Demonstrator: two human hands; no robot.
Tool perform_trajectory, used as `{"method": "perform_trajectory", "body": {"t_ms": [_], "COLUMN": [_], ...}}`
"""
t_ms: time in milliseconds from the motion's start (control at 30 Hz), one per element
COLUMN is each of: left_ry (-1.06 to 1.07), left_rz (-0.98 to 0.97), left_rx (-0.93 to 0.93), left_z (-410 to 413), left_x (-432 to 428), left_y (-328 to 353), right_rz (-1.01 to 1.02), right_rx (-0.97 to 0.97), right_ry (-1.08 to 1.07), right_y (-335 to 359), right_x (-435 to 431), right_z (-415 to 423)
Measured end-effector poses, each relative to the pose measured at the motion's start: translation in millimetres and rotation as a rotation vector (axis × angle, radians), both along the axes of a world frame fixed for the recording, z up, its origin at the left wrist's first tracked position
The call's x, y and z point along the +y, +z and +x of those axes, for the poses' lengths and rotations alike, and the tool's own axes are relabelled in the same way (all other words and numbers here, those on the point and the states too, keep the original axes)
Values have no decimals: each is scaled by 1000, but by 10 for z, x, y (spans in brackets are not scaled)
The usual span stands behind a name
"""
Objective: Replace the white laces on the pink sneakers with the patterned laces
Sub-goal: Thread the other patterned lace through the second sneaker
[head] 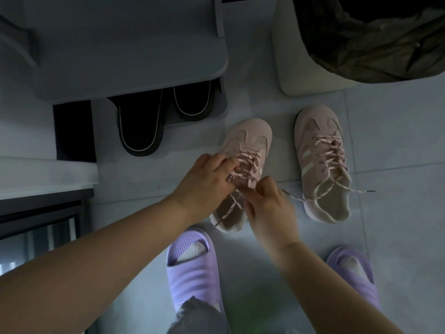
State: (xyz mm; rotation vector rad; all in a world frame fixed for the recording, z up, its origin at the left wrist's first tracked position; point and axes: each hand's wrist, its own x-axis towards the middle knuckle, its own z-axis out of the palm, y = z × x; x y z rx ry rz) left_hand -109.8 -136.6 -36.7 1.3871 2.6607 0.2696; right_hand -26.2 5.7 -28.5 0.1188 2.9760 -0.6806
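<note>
Closest to the viewer, below both grips, two purple slippers [192,268] stand on the tiled floor [390,141]. The person bends over them and both bare forearms reach forward and down.

The right hand [272,210] comes from the lower right with the wrist bent. Its thumb and first fingers are pinched together on the patterned lace [250,156], just at the top eyelets of the pink sneaker [250,133]. I judge it holds the lace there to draw it tight through the last holes.

The left hand [207,182] comes from the left. Its fingers are curled over the crossed rows and grasp the same lace a little above the right pinch, with the thumb tucked below. It seems to keep the rows from slipping while the other hand pulls. One free end lies across the heel opening, under the two hands.

To the right of the grips, apart from them, stands the second sneaker [317,169]. It is laced with a patterned lace too, not tied, and a loose end [361,191] trails on the floor. No white lace is visible, so the task looks nearly done.

Beyond the hands, a pair of black slippers [142,124] sits under a shelf, and far right is a lined bin [301,56].
</note>
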Motion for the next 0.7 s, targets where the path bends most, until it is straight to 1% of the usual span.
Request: {"method": "perform_trajectory", "body": {"t_ms": [100, 167, 233, 333, 400, 433, 567, 633, 700], "left_ry": [32, 83, 114, 85, 54, 47, 123, 186, 281], "left_rz": [95, 231, 333, 423, 439, 439, 395, 346, 263], "left_rx": [-18, -64, -109, -169, -186, -191, -255, -338, -480], "left_z": [-34, 11, 116, 257, 296, 294, 201, 152, 106], "left_x": [-46, -84, -81, 20, 68, 60, -122, -192, -200], "left_y": [14, 55, 145, 262, 301, 294, 111, 33, 19], "right_rz": [-8, -86, -120, -161, -167, -182, -240, -271, -279], "right_rx": [-82, -104, -116, -144, -195, -173, 46, 114, 168], "right_ry": [-3, -34, -56, -97, -105, -112, -64, -26, -28], "right_y": [-83, -138, -152, -104, -102, -105, -126, -135, -119], "right_x": [14, 45, 62, 23, 3, 5, 103, 178, 222], "right_z": [-44, -75, -97, -167, -203, -218, -154, -73, -25]}}
